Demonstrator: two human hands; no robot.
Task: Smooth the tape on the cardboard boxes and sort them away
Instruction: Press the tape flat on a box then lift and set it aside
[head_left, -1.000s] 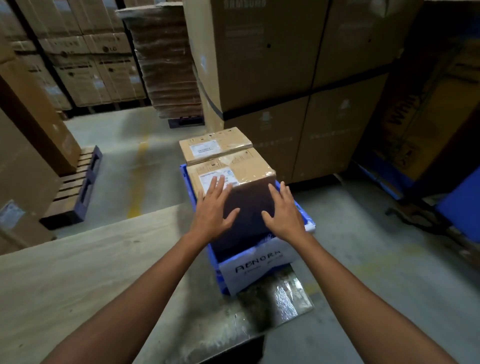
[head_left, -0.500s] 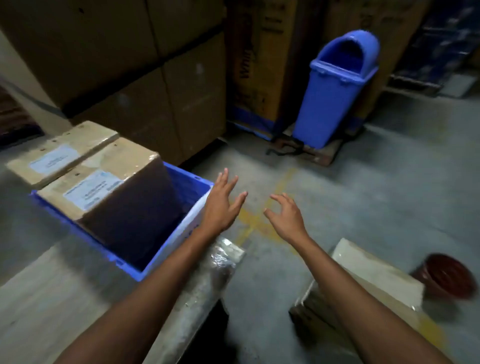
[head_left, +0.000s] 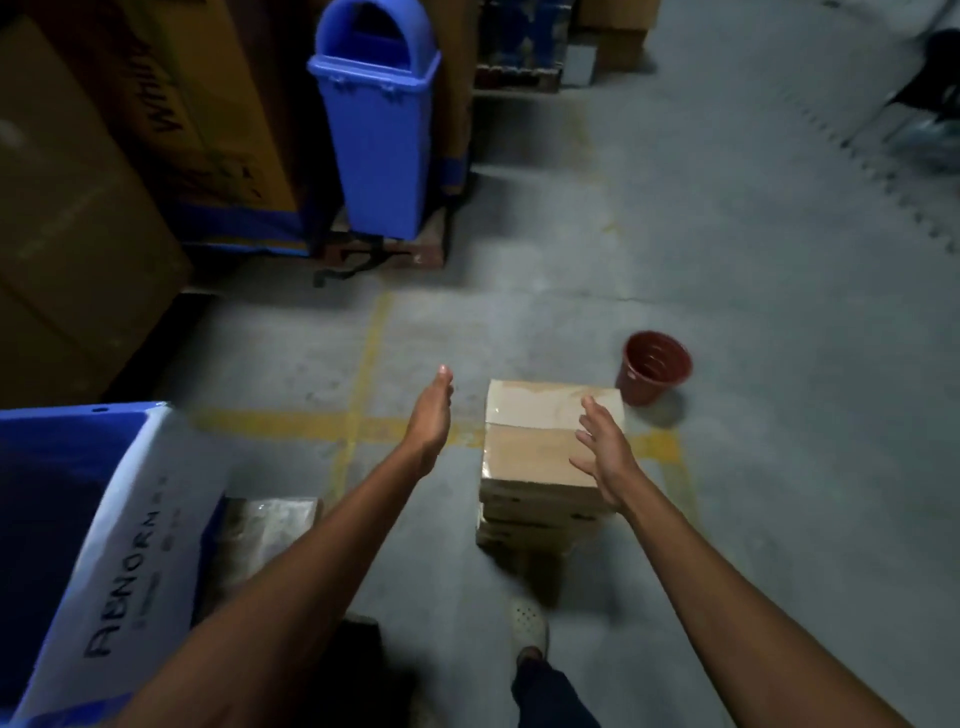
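A stack of taped cardboard boxes (head_left: 535, 447) stands on the concrete floor ahead of me, its top box crossed by a clear tape strip. My right hand (head_left: 602, 457) hovers open over the right edge of the top box, fingers spread. To the left of the stack, my left hand (head_left: 428, 421) is open, palm turned inward, apart from the boxes. Both hands hold nothing. The blue crate (head_left: 67, 545) with a white "ABNORM" label sits at the lower left; its contents are out of view.
A red-brown bucket (head_left: 653, 366) stands just behind the stack to the right. A blue swing-lid bin (head_left: 376, 130) stands at the back beside tall cartons (head_left: 78, 208). Yellow floor lines cross under the stack. My shoe (head_left: 530, 626) is below the stack.
My view has swung right, away from the crate with its boxes, toward the stack on the floor. Both hands left the box in the crate and moved toward the stack.
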